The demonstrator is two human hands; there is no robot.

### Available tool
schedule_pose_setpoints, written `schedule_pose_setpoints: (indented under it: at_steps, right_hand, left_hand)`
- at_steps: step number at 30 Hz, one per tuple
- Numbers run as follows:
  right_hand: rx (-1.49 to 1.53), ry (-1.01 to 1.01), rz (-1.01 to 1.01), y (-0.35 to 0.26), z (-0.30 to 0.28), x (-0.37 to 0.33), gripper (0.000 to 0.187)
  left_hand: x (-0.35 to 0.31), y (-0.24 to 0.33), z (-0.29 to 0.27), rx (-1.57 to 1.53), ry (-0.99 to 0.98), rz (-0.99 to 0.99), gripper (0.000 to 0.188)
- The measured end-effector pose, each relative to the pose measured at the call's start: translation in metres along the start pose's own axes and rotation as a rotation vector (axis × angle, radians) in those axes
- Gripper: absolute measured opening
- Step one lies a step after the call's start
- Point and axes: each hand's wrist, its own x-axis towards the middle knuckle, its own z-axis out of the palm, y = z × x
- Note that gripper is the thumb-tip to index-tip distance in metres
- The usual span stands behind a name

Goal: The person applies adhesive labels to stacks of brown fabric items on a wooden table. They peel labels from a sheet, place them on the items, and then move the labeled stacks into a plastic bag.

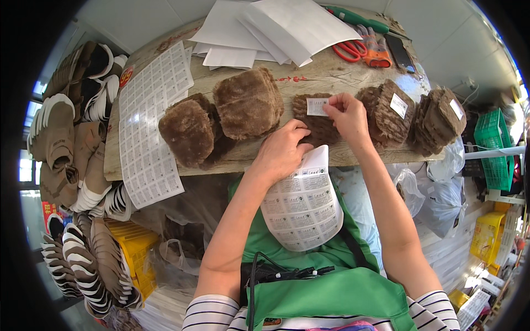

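My right hand (349, 117) pinches the corner of a small white label (316, 106), which lies against a brown fluffy fabric piece (321, 131) near the table's front edge. Just left of that piece, my left hand (279, 150) is closed, its fingers curled at the brown fabric. Below its thumb a sheet of printed labels (302, 212) hangs over the table edge and curves down across my green apron (331, 289). Right of my right hand stand two stacks of brown fluffy pieces (386, 105) (436, 124), each with a white label on top.
Two stacks of unlabelled brown pieces (248, 102) (186, 132) sit left on the wooden table (309, 80). A long label sheet (152, 118) drapes over its left end. White papers (276, 27), red scissors (351, 51), a glove (376, 49) and a phone (399, 53) lie behind. Brown shoe parts (61, 138) crowd the left.
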Motion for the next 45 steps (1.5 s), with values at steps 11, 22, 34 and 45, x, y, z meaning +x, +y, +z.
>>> schedule_pose_setpoints:
  at_steps: [11,22,34,45]
  right_hand:
    - [-0.166,0.058,0.019,0.013,0.008,-0.002,0.017]
    - [-0.251,0.054,0.040,0.009,0.008,-0.001,0.020]
    - [-0.446,0.066,-0.042,0.003,0.012,-0.003,0.024]
    - [-0.906,-0.070,-0.176,-0.019,0.006,0.009,0.046]
  left_hand:
    - [-0.001,-0.001,-0.002,-0.021,-0.039,-0.043,0.035]
    - [0.005,0.002,0.003,-0.020,0.007,-0.056,0.052]
    - [0.011,0.005,0.004,0.090,-0.067,-0.115,0.056]
    - [0.013,0.012,0.004,0.137,-0.068,-0.135,0.057]
